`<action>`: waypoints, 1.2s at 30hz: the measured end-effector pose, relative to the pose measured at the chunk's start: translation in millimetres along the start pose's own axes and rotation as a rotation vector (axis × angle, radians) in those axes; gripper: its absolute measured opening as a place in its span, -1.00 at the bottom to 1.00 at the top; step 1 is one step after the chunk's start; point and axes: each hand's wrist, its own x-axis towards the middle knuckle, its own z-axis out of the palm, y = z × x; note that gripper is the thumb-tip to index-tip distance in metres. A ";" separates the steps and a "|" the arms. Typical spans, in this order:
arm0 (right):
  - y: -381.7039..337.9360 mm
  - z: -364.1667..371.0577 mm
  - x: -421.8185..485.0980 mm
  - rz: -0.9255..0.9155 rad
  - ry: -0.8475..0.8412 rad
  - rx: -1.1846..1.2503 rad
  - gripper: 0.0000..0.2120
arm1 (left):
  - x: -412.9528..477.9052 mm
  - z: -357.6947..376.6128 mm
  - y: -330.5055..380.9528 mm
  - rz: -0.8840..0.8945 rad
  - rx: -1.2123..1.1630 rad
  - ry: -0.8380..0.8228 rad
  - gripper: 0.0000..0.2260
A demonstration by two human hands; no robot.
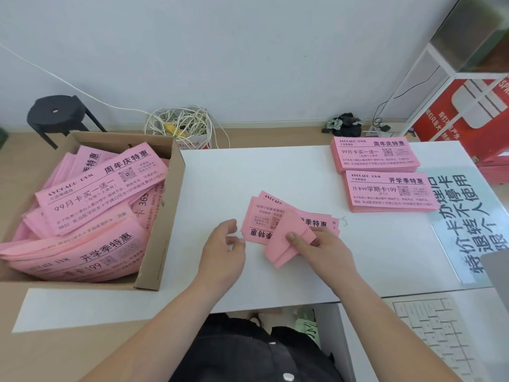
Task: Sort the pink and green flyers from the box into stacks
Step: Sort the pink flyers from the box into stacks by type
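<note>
Pink flyers fanned in your right hand (327, 249), left hand (225, 249) loose beside them

Right hand: your thumb lies on top of a blank-backed pink sheet and your fingers curl in under it. You are gripping a small fan of flyers (271, 230) just above the white table (275, 172). Some sheets in the fan show print, and one or two show a plain back.

Left hand: fingers slack and lightly curved, closed round nothing. Your fingertips (240, 240) sit right at the fan's left edge. Whether they touch the paper, you cannot tell from this view.

Left of your left fingers, and well apart from them, is the cardboard box (162, 216). It is open-topped and sits partly over the table's left edge. The loose pink flyers (91, 199) inside are heaped at all angles, some face up.

Beyond your right fingers, toward the table's far right, are two squared pink stacks, both face up. The near stack (391, 193) lies just in front of the far stack (374, 157), and their edges almost meet. Neither hand is near them.

Right of the near stack a printed sign (468, 216) lies flat on the table. Below your right wrist, off the table's front edge, is a white keyboard (432, 334).

Behind the box on the floor are a dark stool (59, 111) and a tangle of pale cable (181, 124)
</note>
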 end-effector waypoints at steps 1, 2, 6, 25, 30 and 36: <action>-3.2 0.4 -0.5 0.001 0.004 -0.032 -0.74 | 0.4 -0.7 -0.2 -0.005 0.000 -0.004 -0.62; -5.6 1.1 -0.7 0.001 0.009 -0.053 -0.73 | 1.1 -0.7 -1.0 -0.009 0.009 -0.018 -0.63; -12.8 3.9 -0.8 0.029 0.038 -0.111 -0.57 | 1.4 4.3 -2.4 0.012 -0.007 -0.102 -0.66; -12.9 2.6 4.7 0.041 0.050 -0.247 -0.44 | 17.8 12.2 15.0 -0.015 -0.124 -0.074 -0.69; -17.8 1.5 3.4 0.057 0.055 -0.174 -0.47 | 10.6 23.7 19.4 0.078 -0.133 -0.215 -0.66; -12.3 2.5 8.5 0.078 0.064 -0.216 -0.72 | 13.2 15.5 11.2 0.037 -0.118 -0.229 -0.88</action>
